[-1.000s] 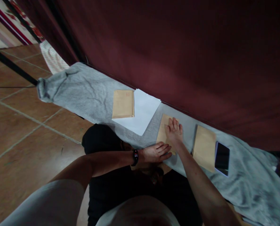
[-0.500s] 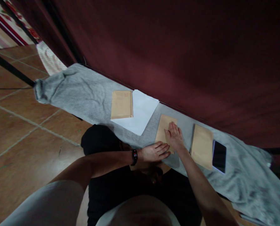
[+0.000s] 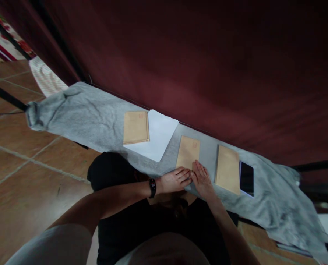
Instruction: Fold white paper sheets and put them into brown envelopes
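Envelope (image 3: pixel 187 151) (rectangular, brown paper) lies flat on grey-cloth-covered table (image 3: pixel 97 114), near end beneath left hand (image 3: pixel 175 180) and right hand (image 3: pixel 203 182); fingers extended close together, pinching nothing visible. Work appears midway: hands not yet clear of it.

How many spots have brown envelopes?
3: a stack overlapping white paper, a middle envelope partly under the left hand and right hand, another envelope beside the phone. Some envelopes may be hidden underneath.
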Tool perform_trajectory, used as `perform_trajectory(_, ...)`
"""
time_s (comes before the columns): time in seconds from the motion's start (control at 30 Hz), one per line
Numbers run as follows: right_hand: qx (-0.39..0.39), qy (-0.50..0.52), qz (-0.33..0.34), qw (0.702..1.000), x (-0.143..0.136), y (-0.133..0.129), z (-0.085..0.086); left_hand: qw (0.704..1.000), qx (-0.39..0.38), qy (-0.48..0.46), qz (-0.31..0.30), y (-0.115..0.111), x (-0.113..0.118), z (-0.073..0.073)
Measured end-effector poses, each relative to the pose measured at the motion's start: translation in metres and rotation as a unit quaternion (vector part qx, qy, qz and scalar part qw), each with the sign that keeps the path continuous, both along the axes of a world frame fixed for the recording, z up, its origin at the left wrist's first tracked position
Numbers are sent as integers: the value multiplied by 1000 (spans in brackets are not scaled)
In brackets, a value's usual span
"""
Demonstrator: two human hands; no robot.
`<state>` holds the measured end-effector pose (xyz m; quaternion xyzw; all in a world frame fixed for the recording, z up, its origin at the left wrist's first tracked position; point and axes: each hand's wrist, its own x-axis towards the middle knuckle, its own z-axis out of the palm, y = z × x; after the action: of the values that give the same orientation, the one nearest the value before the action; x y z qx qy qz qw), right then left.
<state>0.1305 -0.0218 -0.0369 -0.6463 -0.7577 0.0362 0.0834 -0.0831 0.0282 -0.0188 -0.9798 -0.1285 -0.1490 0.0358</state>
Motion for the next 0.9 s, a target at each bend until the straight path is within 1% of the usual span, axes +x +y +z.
perform_trajectory(0.13,16,15,10,1000,-6,-27,-1,997,-73,-25,-2,2,-3,-2)
perform_trajectory(0.2,16,18,12,1000,-8,-37,-1,995,-99,-34,-2,4,-3,-3)
perform_trajectory(0.27,11,19,15,1000,-8,-40,1,993,-109,-34,1,5,-3,-4)
perform_trajectory(0.33,5,17,16,1000,-7,-35,3,994,-109,-30,4,5,-3,-5)
perform_trajectory(0.43,-5,9,6,1000,-8,-13,6,994,-107,-24,9,4,-1,-6)
perform_trajectory(0.57,-8,0,-22,1000,-12,30,7,994,-104,-21,16,5,-1,-6)
perform_trajectory(0.73,-5,7,-68,998,-15,81,4,994,-102,-24,2,10,-1,-2)
perform_trajectory(0.9,11,18,-119,993,-16,112,0,993,-114,-17,1,14,1,-2)
